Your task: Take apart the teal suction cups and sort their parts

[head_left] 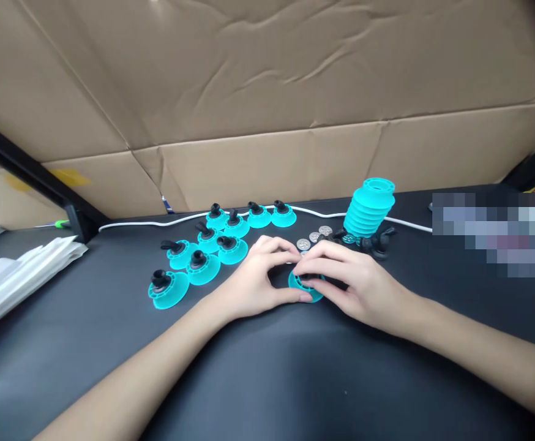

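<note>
A turquoise cone-shaped suction cup [316,296] lies flat on the black table in front of me, partly covered by my fingers. My left hand [258,278] curls around its left side, thumb on the near rim and fingers behind. From the right, my right hand [354,278] reaches over its top, fingertips closed at the central ring around a black fitting that is mostly hidden. Just behind my hands lie several silver perforated discs [303,244]. Loose black fittings [380,243] sit beyond my right hand, next to a leaning stack of turquoise cups [369,211].
Several turquoise cups with black fittings on top [203,267] stand in rows at the left. A white cable [157,221] runs along the back, before a cardboard wall [267,165]. White sheets [24,275] lie far left beside a black frame post [80,222]. A blurred patch covers the right edge.
</note>
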Available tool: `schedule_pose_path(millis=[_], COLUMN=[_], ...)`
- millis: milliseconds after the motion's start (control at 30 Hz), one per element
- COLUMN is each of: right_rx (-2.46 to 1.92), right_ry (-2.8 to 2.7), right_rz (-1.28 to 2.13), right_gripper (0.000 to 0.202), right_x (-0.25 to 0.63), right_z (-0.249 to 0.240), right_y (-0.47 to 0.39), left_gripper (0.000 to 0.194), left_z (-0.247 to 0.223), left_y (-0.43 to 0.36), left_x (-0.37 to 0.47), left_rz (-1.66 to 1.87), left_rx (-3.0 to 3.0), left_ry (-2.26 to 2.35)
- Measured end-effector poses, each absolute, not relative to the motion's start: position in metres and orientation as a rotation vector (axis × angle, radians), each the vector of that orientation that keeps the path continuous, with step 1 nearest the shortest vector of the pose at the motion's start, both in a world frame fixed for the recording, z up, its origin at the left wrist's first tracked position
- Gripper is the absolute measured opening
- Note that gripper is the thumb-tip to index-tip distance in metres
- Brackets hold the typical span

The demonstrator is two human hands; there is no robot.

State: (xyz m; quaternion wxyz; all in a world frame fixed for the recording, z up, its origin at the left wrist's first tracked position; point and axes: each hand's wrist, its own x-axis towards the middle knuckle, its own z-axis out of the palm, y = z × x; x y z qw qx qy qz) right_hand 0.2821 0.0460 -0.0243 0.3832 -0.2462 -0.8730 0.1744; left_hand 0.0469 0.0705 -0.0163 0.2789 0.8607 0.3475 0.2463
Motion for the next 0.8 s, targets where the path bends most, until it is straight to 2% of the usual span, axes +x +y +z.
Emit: schedule_pose_path(millis=[233,500,800], right_rx=[-0.651,-0.673,-0.696], right_ry=[-2.218,-2.177,-2.109], right_rz=[0.397,0.522,0.495], right_gripper=[0.01,0.024,0.025], right_x=[0.285,0.292,0.291], right_z=[-0.02,-0.012,-0.015], right_y=[0.046,0.048,0.05], left_gripper=[0.035,0.042,0.048], left_z=[-0.015,-0.017,-0.018], left_y=[0.07,0.07,0.071], left_x=[0.048,0.045,0.044], left_rz=[0.644,0.67,0.682], left_rx=[2.336,2.304,2.325], left_ry=[0.935,0.941,0.948])
